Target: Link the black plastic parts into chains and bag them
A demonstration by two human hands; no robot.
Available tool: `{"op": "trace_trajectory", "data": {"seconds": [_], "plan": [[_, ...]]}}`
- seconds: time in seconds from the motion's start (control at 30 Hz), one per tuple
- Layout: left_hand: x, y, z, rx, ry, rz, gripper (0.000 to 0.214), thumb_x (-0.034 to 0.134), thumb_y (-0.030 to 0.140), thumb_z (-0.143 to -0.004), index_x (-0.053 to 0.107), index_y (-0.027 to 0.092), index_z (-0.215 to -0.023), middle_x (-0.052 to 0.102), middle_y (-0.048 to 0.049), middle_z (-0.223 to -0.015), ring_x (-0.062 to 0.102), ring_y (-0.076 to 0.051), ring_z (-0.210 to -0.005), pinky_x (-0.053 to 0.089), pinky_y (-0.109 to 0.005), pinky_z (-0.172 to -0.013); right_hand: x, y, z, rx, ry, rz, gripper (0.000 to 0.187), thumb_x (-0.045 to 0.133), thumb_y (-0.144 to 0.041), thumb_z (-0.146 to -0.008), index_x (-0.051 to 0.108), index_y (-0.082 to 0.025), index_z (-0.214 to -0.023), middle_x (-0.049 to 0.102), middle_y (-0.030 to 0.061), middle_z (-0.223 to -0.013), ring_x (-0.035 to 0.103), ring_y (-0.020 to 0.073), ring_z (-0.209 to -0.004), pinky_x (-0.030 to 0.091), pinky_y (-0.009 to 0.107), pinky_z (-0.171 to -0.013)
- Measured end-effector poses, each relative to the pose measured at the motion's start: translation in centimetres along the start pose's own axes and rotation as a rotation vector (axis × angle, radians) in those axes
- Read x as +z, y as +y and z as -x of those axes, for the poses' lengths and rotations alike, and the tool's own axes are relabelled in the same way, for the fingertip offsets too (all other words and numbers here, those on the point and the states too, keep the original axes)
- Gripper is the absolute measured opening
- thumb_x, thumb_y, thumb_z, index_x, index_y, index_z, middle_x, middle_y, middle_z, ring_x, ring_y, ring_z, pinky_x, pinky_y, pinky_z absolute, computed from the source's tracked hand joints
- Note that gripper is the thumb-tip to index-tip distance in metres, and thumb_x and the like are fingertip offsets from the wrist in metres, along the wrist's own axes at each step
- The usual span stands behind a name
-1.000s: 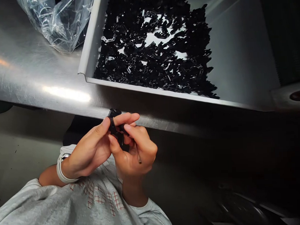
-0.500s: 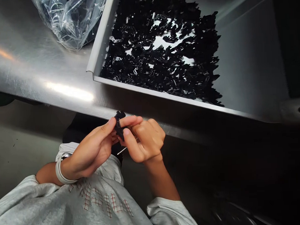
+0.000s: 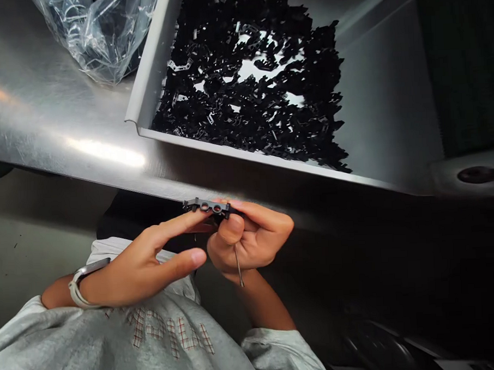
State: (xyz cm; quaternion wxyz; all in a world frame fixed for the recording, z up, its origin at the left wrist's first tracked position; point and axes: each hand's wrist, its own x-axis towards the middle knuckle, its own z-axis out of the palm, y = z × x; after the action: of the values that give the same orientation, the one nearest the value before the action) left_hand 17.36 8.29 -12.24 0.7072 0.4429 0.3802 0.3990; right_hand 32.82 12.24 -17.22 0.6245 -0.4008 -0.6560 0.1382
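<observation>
My right hand (image 3: 253, 236) pinches a small black plastic part (image 3: 210, 207) between thumb and fingers. Two round holes show in the part, with little clips at its ends. From under the right thumb a thin metal shaft (image 3: 238, 264), like a slim screwdriver's, sticks out downward; the rest of it is hidden in the hand. My left hand (image 3: 147, 260) is open, its thumb well apart from the stretched fingers. The left fingertips reach behind and under the part and seem to touch it.
A white tray (image 3: 245, 153) with a heap of black plastic parts (image 3: 252, 108) stands on the metal table (image 3: 52, 128). Beside the tray lies a clear plastic bag (image 3: 105, 44) with dark contents. The table's front edge runs just beyond my hands.
The black part has turned from upright to roughly level and passed from the left thumb's grip to the right hand's. My left thumb has come away; the metal shaft now points downward.
</observation>
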Motion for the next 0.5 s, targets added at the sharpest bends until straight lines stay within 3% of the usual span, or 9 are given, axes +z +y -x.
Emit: {"op": "trace_trajectory", "data": {"seconds": [0.13, 0.23, 0.27, 0.4, 0.43, 0.5], "plan": [[-0.7, 0.3, 1.4, 0.110, -0.010, -0.420, 0.055, 0.066, 0.020, -0.095, 0.056, 0.035, -0.147, 0.069, -0.0043, -0.140, 0.064, -0.026, -0.124, 0.039, -0.036, -0.111, 0.8, -1.6, 0.2, 0.245, 0.126, -0.076, 0.010, 0.062, -0.031, -0.100, 0.066, -0.028, -0.109, 0.066, -0.0024, -0.078, 0.061, 0.0103, -0.052, 0.050, 0.025, -0.049], [-1.0, 0.5, 1.9, 0.157, -0.055, -0.493, 0.044, 0.063, 0.016, -0.096, 0.068, 0.034, -0.136, 0.079, -0.0028, -0.117, 0.070, -0.021, -0.102, 0.044, -0.032, -0.099, 0.8, -2.0, -0.8, 0.455, 0.122, -0.222, 0.010, 0.064, -0.037, -0.099, 0.063, -0.028, -0.100, 0.058, -0.0061, -0.069, 0.054, 0.0079, -0.047, 0.047, 0.020, -0.045], [-1.1, 0.5, 1.9, 0.161, 0.004, -0.474, 0.036, 0.064, 0.017, -0.096, 0.074, 0.033, -0.127, 0.081, -0.0015, -0.104, 0.070, -0.019, -0.092, 0.046, -0.030, -0.091, 0.7, -2.1, -1.2, 0.526, 0.092, -0.276, 0.013, 0.064, -0.039, -0.098, 0.062, -0.027, -0.097, 0.055, -0.0073, -0.065, 0.051, 0.0073, -0.045, 0.045, 0.019, -0.043], [-1.6, 0.9, 1.0, 0.191, 0.483, -0.253, 0.006, 0.073, 0.027, -0.092, 0.079, 0.028, -0.093, 0.071, 0.0020, -0.074, 0.061, -0.014, -0.067, 0.045, -0.026, -0.068, 0.1, -2.4, -2.4, 0.816, -0.051, -0.437, 0.028, 0.068, -0.050, -0.093, 0.056, -0.025, -0.088, 0.049, -0.0097, -0.059, 0.041, 0.0044, -0.042, 0.035, 0.014, -0.039], [-1.7, 0.8, 0.6, 0.192, 0.526, -0.188, 0.005, 0.075, 0.030, -0.090, 0.077, 0.027, -0.093, 0.070, 0.0018, -0.074, 0.061, -0.014, -0.068, 0.045, -0.026, -0.068, 0.0, -2.5, -2.5, 0.855, -0.086, -0.455, 0.031, 0.069, -0.051, -0.092, 0.055, -0.024, -0.086, 0.048, -0.0099, -0.058, 0.039, 0.0043, -0.042, 0.034, 0.014, -0.039], [-1.9, 0.6, -0.1, 0.151, 0.474, -0.085, 0.015, 0.076, 0.036, -0.089, 0.076, 0.024, -0.099, 0.073, -0.0002, -0.082, 0.064, -0.016, -0.077, 0.048, -0.026, -0.076, 0.1, -2.7, -2.6, 0.889, -0.144, -0.489, 0.034, 0.070, -0.053, -0.090, 0.054, -0.024, -0.084, 0.043, -0.0109, -0.055, 0.035, 0.0041, -0.042, 0.031, 0.013, -0.039]]}}
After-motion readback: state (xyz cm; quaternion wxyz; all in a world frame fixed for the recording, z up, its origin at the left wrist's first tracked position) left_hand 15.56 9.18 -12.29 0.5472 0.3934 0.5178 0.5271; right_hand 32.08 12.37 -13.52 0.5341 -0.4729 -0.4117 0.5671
